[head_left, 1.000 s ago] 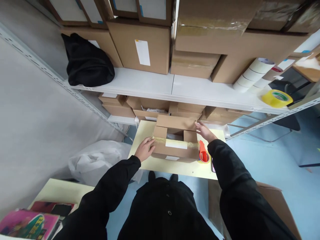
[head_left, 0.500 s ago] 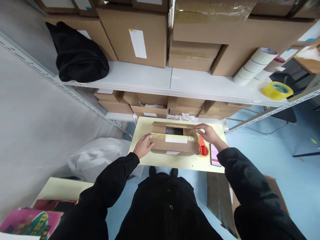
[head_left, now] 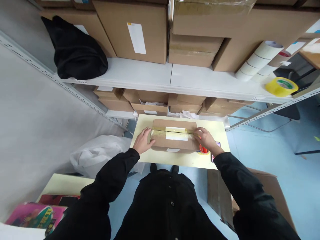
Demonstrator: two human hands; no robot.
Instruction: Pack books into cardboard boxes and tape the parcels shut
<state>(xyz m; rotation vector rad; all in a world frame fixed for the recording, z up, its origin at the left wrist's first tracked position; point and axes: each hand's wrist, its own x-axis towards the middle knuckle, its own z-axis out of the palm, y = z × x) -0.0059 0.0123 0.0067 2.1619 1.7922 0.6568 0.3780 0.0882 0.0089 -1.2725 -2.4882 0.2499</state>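
Observation:
A brown cardboard box (head_left: 162,143) lies on a small cream table (head_left: 172,158), its top flaps down and meeting at a narrow dark seam. Clear tape and a white label (head_left: 176,135), split by the seam, are on the flaps. My left hand (head_left: 144,142) grips the box's left end, thumb at the front and fingers toward the top. At the right end, my right hand (head_left: 206,138) has its bent fingers on the flap edges by the seam. An orange-red tape dispenser (head_left: 203,150) sits beside the box, partly under my right hand. The box's contents are hidden.
A phone (head_left: 212,158) lies partly behind my right wrist. Beyond the table, a white shelf (head_left: 145,74) carries cartons, a black cloth bundle (head_left: 78,50), stacked tape rolls (head_left: 260,60) and a yellow tape roll (head_left: 281,87). A white plastic bag (head_left: 97,153) and an open carton (head_left: 272,190) flank me.
The box's raised far flap has come down against the near one, covering the opening. My right hand moved slightly down with it, over the tape dispenser. My left hand stays at the left end.

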